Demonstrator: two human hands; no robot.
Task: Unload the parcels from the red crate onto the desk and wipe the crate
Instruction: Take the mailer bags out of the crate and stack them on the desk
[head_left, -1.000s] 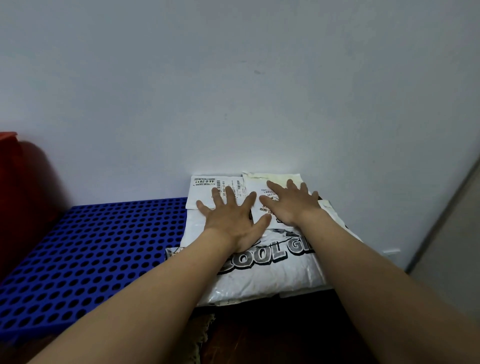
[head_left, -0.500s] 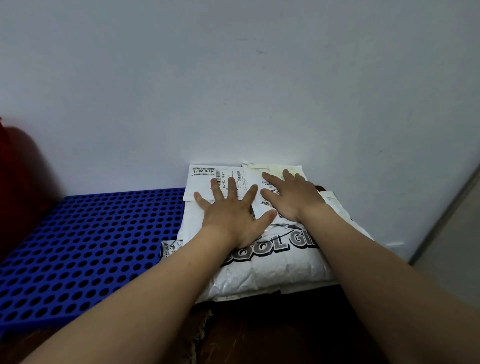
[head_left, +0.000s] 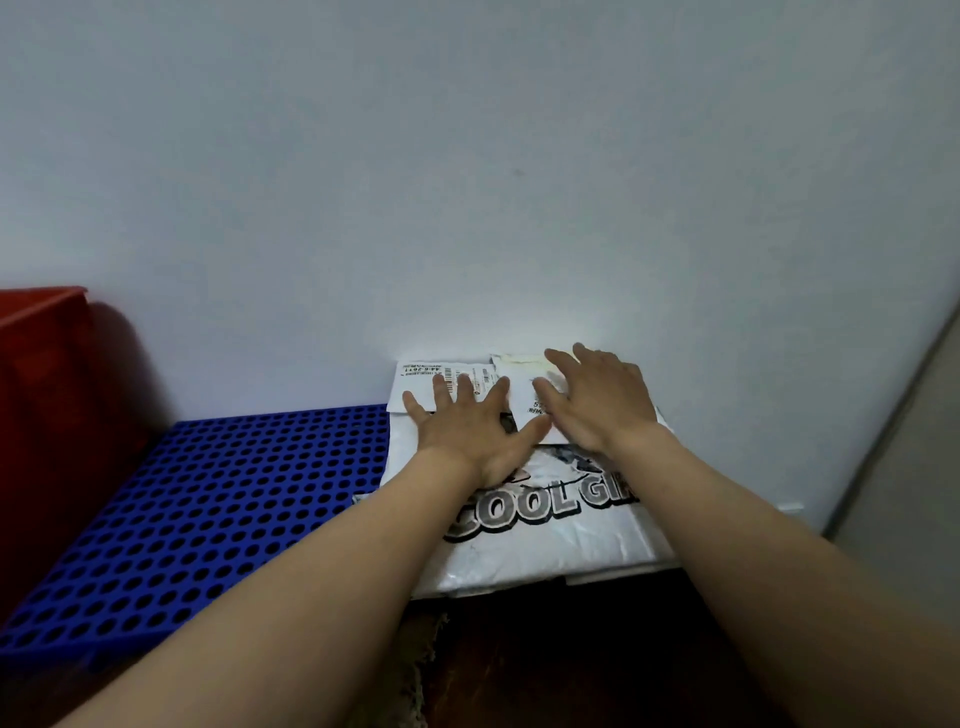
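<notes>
Left hand (head_left: 467, 431) and right hand (head_left: 597, 400) lie flat, fingers straight, on parcels (head_left: 545, 535) stacked at the worktop's (head_left: 571, 649) back edge, so I judge unloading nearly done; the crate (head_left: 47, 389), far left, awaits wiping.

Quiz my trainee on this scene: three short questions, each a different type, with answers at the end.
1. True or false: the left hand is curled round a parcel's edge.
2. Where is the red crate? A) at the view's left edge B) on the parcels C) at the view's right edge
3. Fill in: the white "COOL" parcel lies to the ___ of the blue perforated mat.
Key: 1 false, it lies flat with fingers spread; 2 A; 3 right.
</notes>
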